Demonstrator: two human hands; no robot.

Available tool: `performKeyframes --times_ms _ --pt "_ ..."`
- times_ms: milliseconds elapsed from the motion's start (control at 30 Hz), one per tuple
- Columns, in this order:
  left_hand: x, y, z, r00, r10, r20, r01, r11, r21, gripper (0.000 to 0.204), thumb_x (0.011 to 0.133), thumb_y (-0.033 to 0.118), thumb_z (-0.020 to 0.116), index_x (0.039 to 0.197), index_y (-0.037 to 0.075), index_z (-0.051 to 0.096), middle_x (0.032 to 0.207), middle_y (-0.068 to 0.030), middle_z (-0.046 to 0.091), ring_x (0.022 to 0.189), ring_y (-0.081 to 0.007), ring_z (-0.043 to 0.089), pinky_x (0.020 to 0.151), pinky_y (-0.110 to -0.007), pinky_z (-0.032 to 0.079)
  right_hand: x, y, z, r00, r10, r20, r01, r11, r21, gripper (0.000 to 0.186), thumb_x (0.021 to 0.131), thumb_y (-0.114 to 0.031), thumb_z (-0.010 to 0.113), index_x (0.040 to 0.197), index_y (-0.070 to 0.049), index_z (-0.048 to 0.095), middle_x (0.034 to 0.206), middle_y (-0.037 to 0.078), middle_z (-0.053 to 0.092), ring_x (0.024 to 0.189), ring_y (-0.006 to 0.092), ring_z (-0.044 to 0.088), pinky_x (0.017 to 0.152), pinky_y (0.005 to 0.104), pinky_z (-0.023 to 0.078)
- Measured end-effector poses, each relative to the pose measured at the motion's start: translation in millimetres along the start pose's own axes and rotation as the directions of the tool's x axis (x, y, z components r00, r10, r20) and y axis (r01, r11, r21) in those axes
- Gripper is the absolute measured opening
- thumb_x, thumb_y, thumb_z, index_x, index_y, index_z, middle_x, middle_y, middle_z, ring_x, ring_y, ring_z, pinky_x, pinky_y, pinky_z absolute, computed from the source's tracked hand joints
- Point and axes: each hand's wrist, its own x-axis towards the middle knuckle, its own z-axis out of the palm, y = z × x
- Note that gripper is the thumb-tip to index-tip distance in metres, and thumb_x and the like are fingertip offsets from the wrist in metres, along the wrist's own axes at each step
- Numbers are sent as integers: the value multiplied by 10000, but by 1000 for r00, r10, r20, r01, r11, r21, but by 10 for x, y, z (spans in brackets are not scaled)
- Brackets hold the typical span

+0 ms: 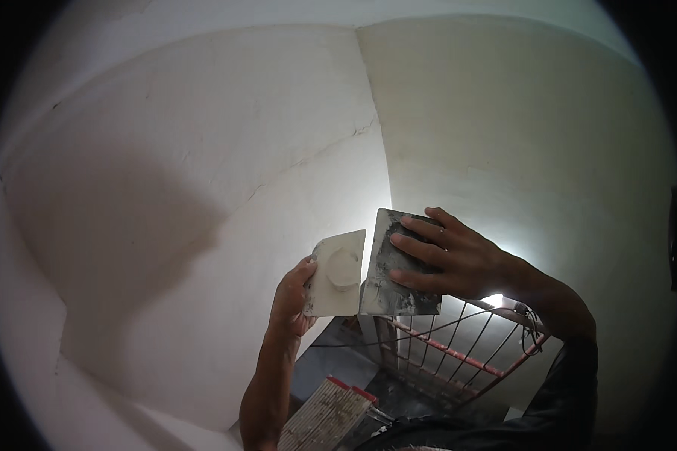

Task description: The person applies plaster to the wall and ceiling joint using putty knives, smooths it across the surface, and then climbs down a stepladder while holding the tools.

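My left hand is closed on the left edge of a flat, pale putty board, thumb over its face. A rounded patch of off-white putty sits on that board. Beside it, my right hand grips a dark, flat putty spreader smeared with white, its fingers spread over the back and the thumb hidden. The two plates stand close together, with a narrow gap that widens toward the top. Both are held up in front of the wall corner.
A long crack runs across the left wall, which meets the right wall at a corner. Below are a red metal railing with dark bars, a lit lamp, loose cables and a ribbed, red-edged platform.
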Motion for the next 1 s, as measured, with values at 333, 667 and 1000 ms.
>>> performKeyframes --times_ms 333,667,1000 --pt "29 -39 137 982 96 -162 -83 993 85 416 1009 213 393 1303 -73 464 1216 -211 588 1093 -275 621 954 -394 520 18 73 -29 999 -22 39 23 999 -23 503 806 -276 728 1273 -203 557 1349 98 540 1274 284 514 1009 495 457" --pt "11 7 250 983 155 -98 -141 980 139 376 999 182 365 1241 -88 462 1125 -221 579 985 -258 658 822 -377 588 12 58 -38 984 -47 171 30 994 103 584 745 -134 745 1298 -171 558 1403 89 531 1313 273 494 1096 502 403" --pt "-74 -36 366 975 177 -137 -145 965 216 336 986 159 381 1204 -66 504 1087 -201 600 949 -234 666 786 -358 604 143 84 24 982 -97 165 65 980 186 609 700 -89 775 1267 -168 569 1351 78 569 1288 263 517 1071 494 421"
